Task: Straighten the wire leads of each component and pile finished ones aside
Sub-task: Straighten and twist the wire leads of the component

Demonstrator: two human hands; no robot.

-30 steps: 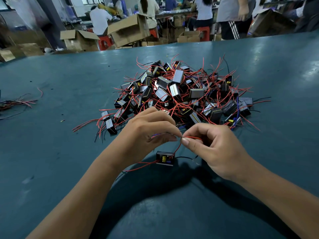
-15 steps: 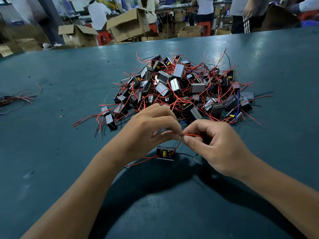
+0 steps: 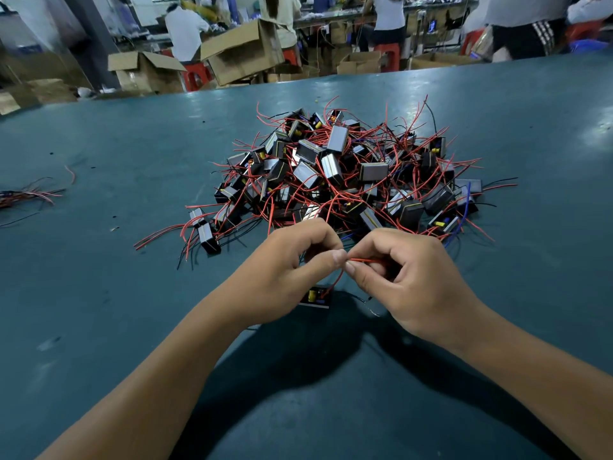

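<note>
my left hand (image 3: 285,260) and right hand (image 3: 408,277) both pinch the red lead (image 3: 363,260), lying left-right; its component (image 3: 315,296) hangs just near of them.

setting: factory assembly floor, electronics hand-work. evidence: wide teal work table (image 3: 132,144) carrying a bulk heap of small black components (image 3: 348,174) with red and black wire leads; a separate bundle of wires (image 3: 30,195) at the table's left edge; open cardboard cartons (image 3: 242,51) on the floor beyond the table; red plastic stools (image 3: 388,53); several workers (image 3: 184,31) seated or standing at a long bench (image 3: 348,18) at the back, littered with parts; bare concrete pillar (image 3: 89,34) at left.
</note>
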